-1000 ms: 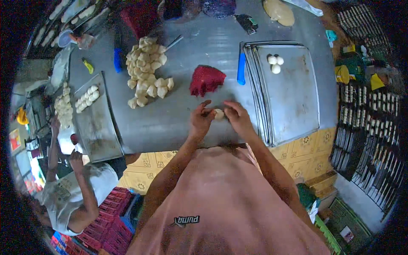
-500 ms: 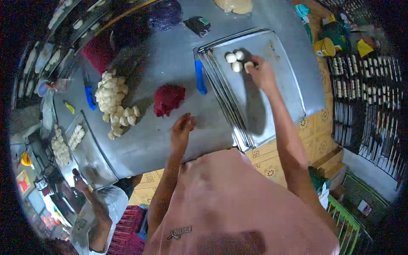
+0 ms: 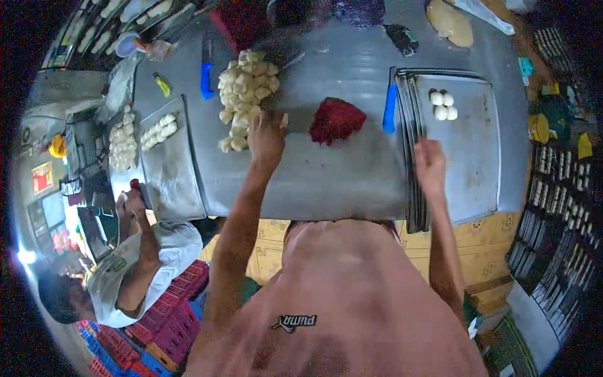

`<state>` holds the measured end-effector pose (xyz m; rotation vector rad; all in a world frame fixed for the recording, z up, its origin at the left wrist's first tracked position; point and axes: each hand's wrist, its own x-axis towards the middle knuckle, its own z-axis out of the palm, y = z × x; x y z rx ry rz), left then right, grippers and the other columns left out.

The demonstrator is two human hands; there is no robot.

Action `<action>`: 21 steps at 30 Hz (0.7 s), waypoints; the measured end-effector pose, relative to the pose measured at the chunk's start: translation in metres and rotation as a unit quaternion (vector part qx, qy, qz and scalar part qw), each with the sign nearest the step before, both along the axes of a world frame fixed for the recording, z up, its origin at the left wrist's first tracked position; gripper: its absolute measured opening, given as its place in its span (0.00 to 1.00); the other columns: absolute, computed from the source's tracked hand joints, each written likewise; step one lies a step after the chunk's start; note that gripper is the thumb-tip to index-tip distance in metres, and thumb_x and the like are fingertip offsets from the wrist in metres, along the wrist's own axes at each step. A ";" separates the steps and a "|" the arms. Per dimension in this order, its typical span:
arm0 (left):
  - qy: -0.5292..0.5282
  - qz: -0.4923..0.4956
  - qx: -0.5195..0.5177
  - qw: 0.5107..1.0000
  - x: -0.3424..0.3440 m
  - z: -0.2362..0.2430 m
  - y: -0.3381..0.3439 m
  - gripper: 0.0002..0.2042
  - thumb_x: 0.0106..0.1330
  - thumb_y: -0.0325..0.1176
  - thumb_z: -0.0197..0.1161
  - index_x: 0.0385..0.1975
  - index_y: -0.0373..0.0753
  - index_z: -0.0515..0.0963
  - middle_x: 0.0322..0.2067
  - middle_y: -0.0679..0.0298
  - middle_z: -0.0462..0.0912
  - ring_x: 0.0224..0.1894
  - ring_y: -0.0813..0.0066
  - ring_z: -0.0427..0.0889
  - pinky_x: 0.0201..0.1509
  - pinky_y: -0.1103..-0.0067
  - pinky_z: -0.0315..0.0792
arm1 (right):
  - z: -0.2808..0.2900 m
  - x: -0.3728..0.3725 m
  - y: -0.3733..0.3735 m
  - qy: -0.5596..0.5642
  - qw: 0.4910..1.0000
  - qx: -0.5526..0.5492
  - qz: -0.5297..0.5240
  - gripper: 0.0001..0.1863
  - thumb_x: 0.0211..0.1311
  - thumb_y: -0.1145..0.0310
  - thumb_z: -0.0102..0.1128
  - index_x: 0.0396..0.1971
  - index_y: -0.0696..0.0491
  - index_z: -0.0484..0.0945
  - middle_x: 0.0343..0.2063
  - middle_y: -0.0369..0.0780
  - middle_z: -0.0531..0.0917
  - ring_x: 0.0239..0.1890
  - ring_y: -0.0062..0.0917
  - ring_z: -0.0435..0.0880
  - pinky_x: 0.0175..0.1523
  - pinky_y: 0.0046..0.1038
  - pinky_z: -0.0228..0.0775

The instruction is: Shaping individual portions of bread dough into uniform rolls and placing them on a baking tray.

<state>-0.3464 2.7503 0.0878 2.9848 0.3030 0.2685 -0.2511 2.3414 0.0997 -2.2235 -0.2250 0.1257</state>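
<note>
1. Far left of the red mound (image 3: 337, 121), one co-worker (image 3: 135, 270) in a white top is beside a lone tray (image 3: 173, 188); a cluster of pale balls (image 3: 159, 132) lies on it (too small to count surely), with one heap of dough pieces (image 3: 123, 147) just to its left.
2. Up and left of the mound, one yellow-handled tool (image 3: 162, 85) and one blue-handled knife (image 3: 206, 80) lie apart on the metal table (image 3: 295, 182).
3. Nearer the mound, also leftward, spreads one pile of dough pieces (image 3: 248, 81), overlapping past counting.
4. Just left of the mound, the left hand (image 3: 267, 135) is at the pile's lower right; one pale piece (image 3: 284, 119) shows by its fingers, though I cannot tell whether they clamp it.
5. The mound sits between the two hands, apart from both.
6. Just right of the mound, a second blue handle (image 3: 390, 108) lies between it and the tray stack (image 3: 465, 169).
7. Lower right of the mound, the right hand (image 3: 430, 160) is over the stack's left edge, fingers bent, too blurred to tell whether together or apart.
8. Right of the mound, four dough balls (image 3: 444, 105) cluster on the top tray.
</note>
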 end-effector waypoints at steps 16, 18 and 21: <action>0.153 0.154 -0.744 0.633 -0.123 -0.042 -0.118 0.22 0.58 0.26 0.71 0.55 0.36 0.78 0.43 0.62 0.84 0.44 0.75 0.82 0.51 0.76 0.78 | -0.050 0.010 0.118 -0.177 0.951 -0.153 0.201 0.10 0.59 0.69 0.64 0.40 0.54 0.84 0.37 0.43 0.83 0.44 0.41 0.80 0.47 0.39 0.75; 0.086 0.169 -0.772 0.607 -0.127 -0.053 -0.125 0.21 0.60 0.27 0.70 0.55 0.33 0.77 0.44 0.61 0.84 0.43 0.73 0.83 0.51 0.73 0.79 | -0.059 0.012 0.121 -0.209 0.936 -0.141 0.247 0.09 0.59 0.68 0.63 0.39 0.54 0.83 0.37 0.44 0.82 0.43 0.42 0.79 0.45 0.40 0.74; 0.047 0.130 -0.764 0.631 -0.119 -0.056 -0.133 0.19 0.65 0.27 0.67 0.55 0.31 0.77 0.46 0.60 0.84 0.44 0.70 0.83 0.51 0.71 0.80 | -0.049 0.021 0.127 -0.231 0.942 -0.144 0.196 0.11 0.59 0.66 0.65 0.38 0.56 0.83 0.36 0.44 0.83 0.38 0.41 0.81 0.41 0.38 0.74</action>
